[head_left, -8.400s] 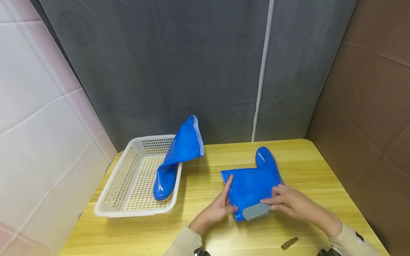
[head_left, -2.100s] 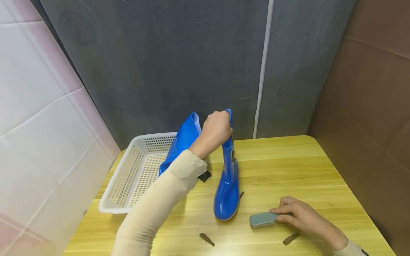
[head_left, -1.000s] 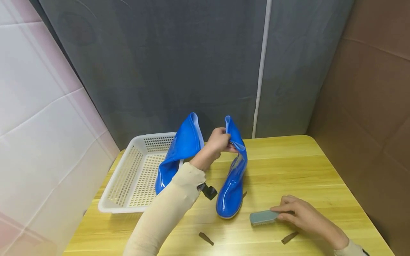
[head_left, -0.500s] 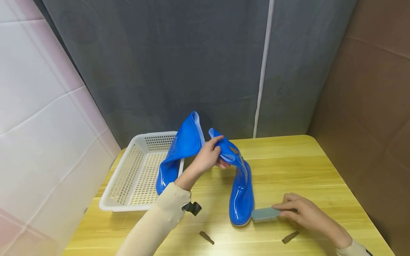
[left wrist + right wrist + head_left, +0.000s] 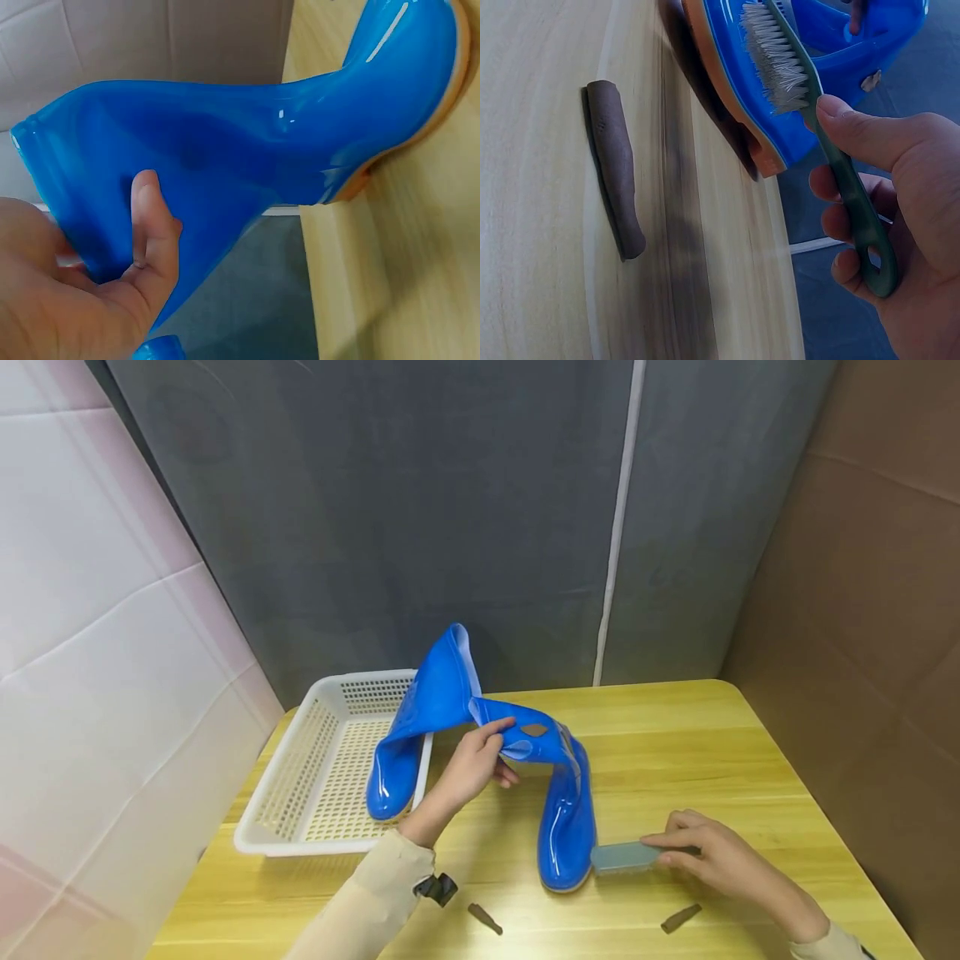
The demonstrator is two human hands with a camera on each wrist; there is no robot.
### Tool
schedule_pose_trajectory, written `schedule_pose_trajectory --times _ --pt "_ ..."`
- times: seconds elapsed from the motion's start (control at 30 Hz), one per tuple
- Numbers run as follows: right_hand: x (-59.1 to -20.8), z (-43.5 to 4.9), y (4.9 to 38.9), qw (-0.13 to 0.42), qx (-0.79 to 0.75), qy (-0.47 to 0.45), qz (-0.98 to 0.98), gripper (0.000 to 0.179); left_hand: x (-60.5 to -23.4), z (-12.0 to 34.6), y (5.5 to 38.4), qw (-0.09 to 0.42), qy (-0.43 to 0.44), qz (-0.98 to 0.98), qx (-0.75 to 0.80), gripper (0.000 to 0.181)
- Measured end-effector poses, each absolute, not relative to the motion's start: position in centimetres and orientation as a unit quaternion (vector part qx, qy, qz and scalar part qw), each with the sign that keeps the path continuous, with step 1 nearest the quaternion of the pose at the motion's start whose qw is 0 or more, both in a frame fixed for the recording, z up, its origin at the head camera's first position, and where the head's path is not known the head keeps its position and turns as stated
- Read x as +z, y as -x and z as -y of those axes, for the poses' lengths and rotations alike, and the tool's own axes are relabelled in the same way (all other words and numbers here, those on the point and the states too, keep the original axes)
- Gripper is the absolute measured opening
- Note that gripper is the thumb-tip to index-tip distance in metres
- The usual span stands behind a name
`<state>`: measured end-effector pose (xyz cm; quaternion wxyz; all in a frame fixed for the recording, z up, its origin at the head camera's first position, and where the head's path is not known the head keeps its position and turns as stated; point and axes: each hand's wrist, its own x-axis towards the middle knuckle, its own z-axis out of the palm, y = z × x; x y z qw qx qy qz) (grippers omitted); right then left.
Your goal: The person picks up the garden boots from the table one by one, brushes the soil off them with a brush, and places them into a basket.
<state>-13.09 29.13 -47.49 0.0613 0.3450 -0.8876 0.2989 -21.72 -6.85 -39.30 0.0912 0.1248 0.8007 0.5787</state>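
Note:
A blue rain boot (image 5: 564, 839) stands on its sole on the table, its shaft bent over to the left. My left hand (image 5: 474, 764) grips the shaft near its opening, thumb lying along the outside in the left wrist view. A brown patch (image 5: 534, 730) sits on the shaft. To the right of the boot's toe, my right hand (image 5: 708, 853) holds a grey-green scrubbing brush (image 5: 622, 857) by its handle. Pale bristles (image 5: 776, 64) show close to the boot in the right wrist view; whether they touch it I cannot tell.
A white plastic basket (image 5: 255, 827) stands at the left, with a second blue boot (image 5: 431, 693) leaning over its right side. Two brown strips (image 5: 485, 918) (image 5: 680, 918) lie near the front of the wooden table (image 5: 675, 735). A grey wall (image 5: 450, 527) rises behind.
The boot lay on its side under the brush earlier; it was then stood up. Its shaft has since tipped left and down with my left hand. A second brown strip has appeared on the table.

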Motion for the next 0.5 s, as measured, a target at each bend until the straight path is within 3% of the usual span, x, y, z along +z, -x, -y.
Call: schedule_pose_trajectory --times 0.3,0.5 --pt "-47.4 -29.4 13.2 0.062 0.294 -0.340 0.891 0.028 -40.6 6.9 20.3 0.146 -0.152 -0.778 0.592 0.074" --pt "-47.1 -29.4 13.2 0.076 0.303 -0.336 0.889 0.030 -42.4 6.7 19.3 0.131 -0.162 -0.777 0.594 0.079"
